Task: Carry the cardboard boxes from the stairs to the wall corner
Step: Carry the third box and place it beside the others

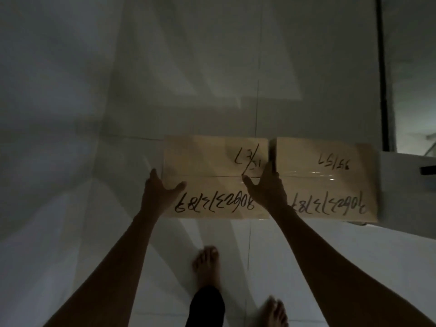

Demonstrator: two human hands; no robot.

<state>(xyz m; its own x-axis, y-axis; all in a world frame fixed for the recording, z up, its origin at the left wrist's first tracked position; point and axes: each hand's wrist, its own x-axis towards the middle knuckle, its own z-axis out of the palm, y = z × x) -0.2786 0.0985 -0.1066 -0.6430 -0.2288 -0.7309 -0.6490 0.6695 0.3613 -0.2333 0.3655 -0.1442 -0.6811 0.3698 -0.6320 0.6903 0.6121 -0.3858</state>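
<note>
Left box: a tan cardboard box (pixel 212 161) at the centre of the frame, top face up, taped along its middle seam, black handwritten marks across it.
Right box: a second cardboard box (pixel 328 161) of the same look, just beside the first at centre right, a narrow dark gap between them; glossy tape along its seam.
Where: both stand on the pale tiled floor (pixel 70 232) against the wall (pixel 188 55) that fills the upper frame.
Left hand: the left hand (pixel 158 192) clasps the left box's left edge, thumb on top, fingers (pixel 153 175) curled over the side.
Right hand: the right hand (pixel 266 187) grips the same box's right edge, fingers reaching into the gap between the boxes, thumb lying on top.
Around: a dark vertical frame strip (pixel 383 79) at upper right; bare feet (pixel 207 263) at lower centre.
</note>
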